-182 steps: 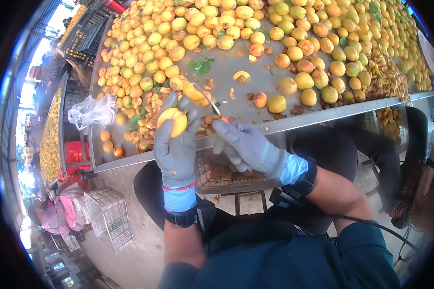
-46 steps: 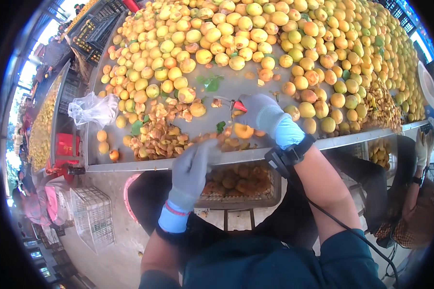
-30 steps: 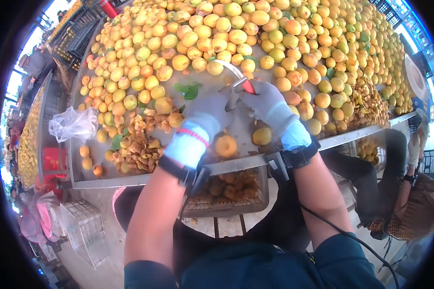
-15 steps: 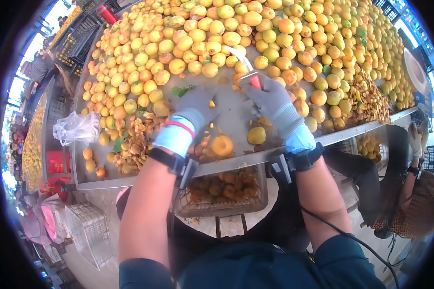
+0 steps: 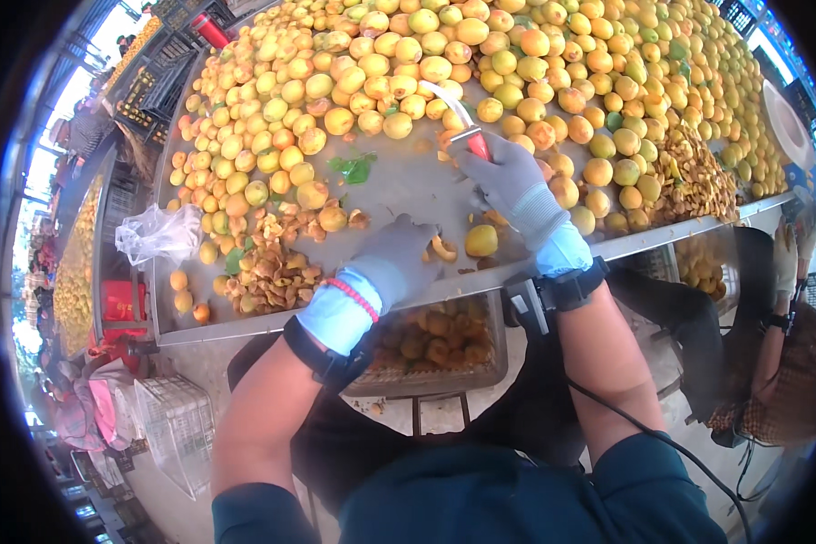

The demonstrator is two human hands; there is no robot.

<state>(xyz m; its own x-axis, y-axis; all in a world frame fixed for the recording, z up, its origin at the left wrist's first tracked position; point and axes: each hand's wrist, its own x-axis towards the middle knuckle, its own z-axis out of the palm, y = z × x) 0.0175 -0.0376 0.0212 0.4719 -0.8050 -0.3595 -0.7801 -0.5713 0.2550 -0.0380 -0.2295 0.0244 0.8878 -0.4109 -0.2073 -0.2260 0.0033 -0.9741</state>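
My right hand [image 5: 503, 177], in a grey glove with a blue cuff, is closed round the red handle of a curved knife [image 5: 462, 118]. Its pale blade points up and left, toward the piled yellow-orange apricots [image 5: 363, 82]. My left hand [image 5: 394, 258], gloved the same way, is low over the metal tabletop [image 5: 403, 172] by its front edge. A curved orange slice of fruit [image 5: 442, 249] shows at its fingertips; what is under the palm is hidden, and I cannot tell whether the fingers grip it. A single yellow apricot [image 5: 481, 240] lies between the hands.
Heaps of peelings and scraps [image 5: 272, 272] lie left of my left hand, with another scrap heap [image 5: 694, 177] at right. Green leaves [image 5: 354, 168] and a clear plastic bag [image 5: 159, 233] rest on the table. Below its edge sits a crate of fruit [image 5: 435, 349]. Another person [image 5: 780, 363] sits at right.
My left hand has come back from beside the leaves toward the table's front edge, covering where a cut orange fruit lay. The right hand still holds the knife in nearly the same place.
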